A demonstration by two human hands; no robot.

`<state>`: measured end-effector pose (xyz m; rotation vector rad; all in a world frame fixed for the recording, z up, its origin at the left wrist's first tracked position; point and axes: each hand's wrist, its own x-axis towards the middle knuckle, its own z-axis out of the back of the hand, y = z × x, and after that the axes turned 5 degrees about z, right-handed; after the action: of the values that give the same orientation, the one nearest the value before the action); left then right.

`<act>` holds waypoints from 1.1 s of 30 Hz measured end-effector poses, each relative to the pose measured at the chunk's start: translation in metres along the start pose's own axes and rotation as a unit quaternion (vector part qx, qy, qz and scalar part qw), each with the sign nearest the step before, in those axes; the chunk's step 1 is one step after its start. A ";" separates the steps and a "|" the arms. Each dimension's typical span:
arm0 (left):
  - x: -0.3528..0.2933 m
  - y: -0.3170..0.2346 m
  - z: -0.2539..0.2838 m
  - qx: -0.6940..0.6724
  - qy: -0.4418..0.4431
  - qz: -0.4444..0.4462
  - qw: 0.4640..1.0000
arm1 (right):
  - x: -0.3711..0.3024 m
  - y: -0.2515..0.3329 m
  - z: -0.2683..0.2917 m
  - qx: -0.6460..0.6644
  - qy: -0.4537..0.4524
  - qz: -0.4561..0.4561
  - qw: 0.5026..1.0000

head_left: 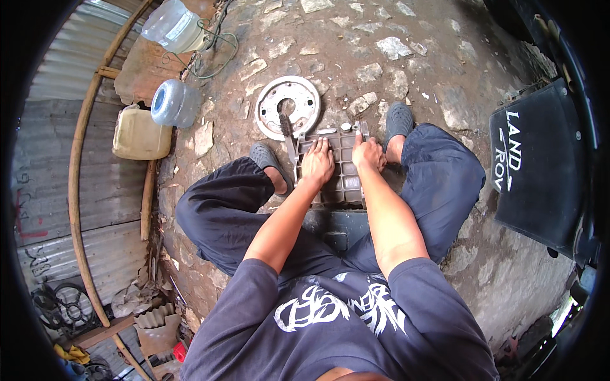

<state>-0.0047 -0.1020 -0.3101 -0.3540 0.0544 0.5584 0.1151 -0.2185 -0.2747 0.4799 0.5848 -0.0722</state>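
A ribbed grey metal casting (346,171) with a grid of square pockets lies between my feet. My left hand (318,162) rests on its left part, fingers laid forward over the ribs; whether anything small is under them is hidden. At the casting's upper right edge, my right hand (369,153) is closed around the rim. A wire brush (286,127) with dark bristles leans along the casting's left side, its head over a round metal plate (307,110). That plate has a central hole and several smaller holes.
A dark plastic surface (337,222) sits below the casting, between my legs. To the left stand a yellowish jerrycan (141,133) and clear water jugs (181,105) near a corrugated metal wall (47,165). A black vehicle mudflap (540,184) hangs at right. The ground is uneven stone.
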 end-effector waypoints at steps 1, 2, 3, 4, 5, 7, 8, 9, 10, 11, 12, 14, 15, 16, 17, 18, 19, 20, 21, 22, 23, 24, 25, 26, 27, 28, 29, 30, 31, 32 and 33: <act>0.004 0.003 -0.001 -0.005 0.006 -0.003 1.000 | -0.002 0.001 -0.001 0.000 0.000 0.003 1.000; 0.012 -0.002 0.003 0.017 0.027 -0.013 0.999 | 0.002 -0.001 -0.001 -0.001 -0.004 0.002 1.000; 0.017 -0.009 0.009 0.037 0.050 -0.023 0.998 | 0.004 -0.005 -0.002 -0.003 -0.009 -0.002 1.000; 0.019 -0.016 0.015 0.058 0.072 -0.033 0.995 | 0.006 -0.011 -0.003 -0.008 -0.003 -0.005 1.000; 0.015 -0.012 0.015 0.066 0.071 -0.025 0.995 | 0.004 -0.009 -0.004 -0.011 0.006 0.001 1.000; 0.004 -0.002 0.010 0.086 0.063 -0.017 0.994 | 0.008 -0.007 -0.007 -0.013 0.003 0.019 1.000; 0.001 -0.008 0.014 0.085 0.082 -0.019 0.993 | 0.017 -0.014 -0.012 -0.014 -0.012 0.020 1.000; -0.010 -0.007 0.016 0.088 0.083 -0.027 0.992 | 0.012 -0.015 -0.011 -0.020 -0.019 0.021 0.999; -0.007 -0.008 0.018 0.087 0.084 -0.025 0.992 | 0.013 -0.013 -0.006 -0.010 0.003 0.011 1.000; -0.008 -0.008 0.019 0.087 0.085 -0.019 0.992 | 0.010 -0.012 -0.008 -0.012 -0.006 0.014 1.000; -0.005 -0.007 0.019 0.083 0.079 -0.017 0.993 | 0.008 -0.010 -0.009 -0.013 -0.016 0.016 1.000; 0.008 -0.005 0.016 0.070 0.068 -0.012 0.995 | 0.005 -0.009 -0.007 -0.013 -0.020 0.023 0.999; 0.019 -0.004 0.016 0.084 0.076 -0.005 0.993 | 0.003 -0.007 -0.006 -0.012 -0.014 0.024 1.000; 0.023 -0.002 0.016 0.088 0.086 -0.004 0.992 | 0.001 -0.006 -0.006 -0.012 -0.007 0.024 1.000; 0.025 -0.001 0.013 0.091 0.098 -0.006 0.991 | 0.000 -0.006 -0.005 -0.012 -0.002 0.022 1.000; 0.023 0.003 0.011 0.081 0.086 -0.020 0.993 | -0.001 -0.004 -0.003 -0.010 0.005 0.014 1.000; 0.018 0.009 0.010 0.071 0.073 -0.034 0.994 | -0.002 -0.006 -0.003 -0.012 0.005 0.014 1.000; 0.018 0.010 0.010 0.063 0.059 -0.054 0.995 | 0.004 -0.010 -0.004 -0.010 0.000 0.011 1.000; 0.016 0.008 0.014 0.090 0.053 -0.077 0.992 | 0.008 -0.012 -0.002 -0.006 -0.004 0.007 1.000; 0.017 0.002 0.016 0.113 0.061 -0.088 0.988 | 0.013 -0.015 0.001 -0.002 0.003 0.006 1.000; 0.018 -0.006 0.022 0.138 0.071 -0.102 0.983 | 0.010 -0.015 0.001 -0.002 -0.021 0.012 1.000; 0.016 -0.004 0.023 0.127 0.095 -0.079 0.984 | 0.001 -0.010 -0.003 -0.002 -0.044 0.018 0.999; 0.022 0.011 0.015 0.112 0.088 -0.063 0.988 | -0.006 -0.005 -0.007 -0.003 -0.069 0.024 0.997; 0.024 0.018 0.009 0.096 0.078 -0.076 0.989 | -0.005 -0.005 -0.009 -0.004 -0.047 0.024 0.999; 0.026 0.018 0.010 0.079 0.063 -0.082 0.991 | -0.004 -0.002 -0.007 -0.008 -0.025 0.032 0.999; 0.030 0.013 0.007 0.081 0.087 -0.072 0.990 | -0.005 -0.004 -0.004 -0.003 -0.008 0.024 1.000; 0.035 0.006 0.008 0.083 0.106 -0.058 0.989 | -0.004 -0.006 0.001 -0.004 0.009 0.019 1.000; 0.037 0.008 0.013 0.090 0.120 -0.036 0.988 | -0.003 -0.005 0.001 0.007 0.009 0.021 1.000; 0.034 0.017 0.005 0.083 0.070 -0.072 0.991 | -0.003 -0.005 0.002 0.017 0.011 0.024 1.000; 0.034 0.007 0.008 0.063 0.078 -0.078 0.992 | 0.001 -0.012 0.003 0.021 0.005 0.010 1.000; 0.031 0.005 0.014 0.048 0.083 -0.077 0.992 | 0.000 -0.013 0.003 0.028 0.006 0.004 1.000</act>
<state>0.0182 -0.0774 -0.3029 -0.3080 0.2121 0.3714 0.1139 -0.2314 -0.2775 0.5369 0.5942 -0.0774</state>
